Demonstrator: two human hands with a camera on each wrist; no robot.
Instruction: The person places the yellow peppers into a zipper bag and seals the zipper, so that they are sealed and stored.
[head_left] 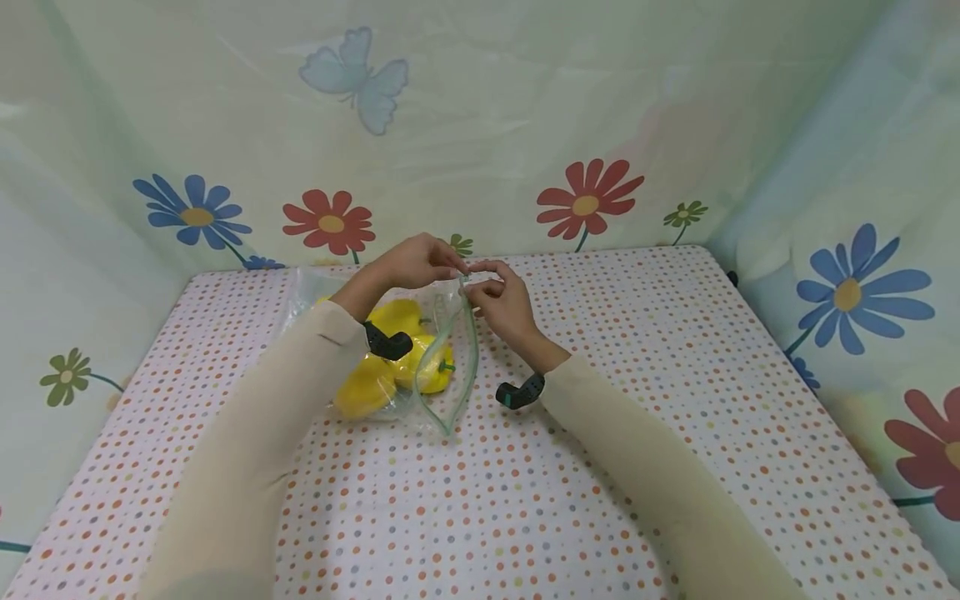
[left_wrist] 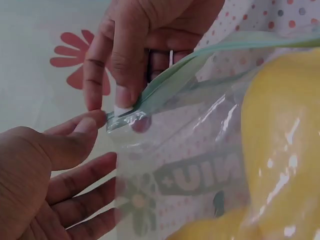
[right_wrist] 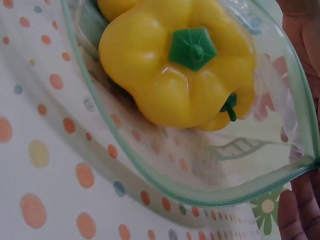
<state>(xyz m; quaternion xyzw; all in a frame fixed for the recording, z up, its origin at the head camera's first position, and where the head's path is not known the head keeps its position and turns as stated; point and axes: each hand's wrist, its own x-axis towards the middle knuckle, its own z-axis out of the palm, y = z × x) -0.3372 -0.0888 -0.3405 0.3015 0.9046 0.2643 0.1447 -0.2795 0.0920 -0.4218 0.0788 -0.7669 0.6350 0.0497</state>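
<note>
A clear zip bag [head_left: 468, 367] with green zip strips lies on its side, its mouth gaping toward the right wrist view. Inside are yellow bell peppers [right_wrist: 175, 75] with green stems, glossy like plastic. My left hand [head_left: 420, 258] pinches the far corner of the zip between thumb and index finger; its other fingers spread behind the bag in the left wrist view. My right hand [head_left: 506, 304] meets it there, thumb and finger gripping the zip strip [left_wrist: 165, 75] right beside the corner. A small white piece shows under that thumb, too blurred to identify.
A dotted cloth covers the table [head_left: 600, 500]. Behind it and at both sides hang curtains [head_left: 480, 125] printed with flowers and a butterfly. Black wrist devices [head_left: 521, 392] sit on both wrists, the left one above the bagged peppers.
</note>
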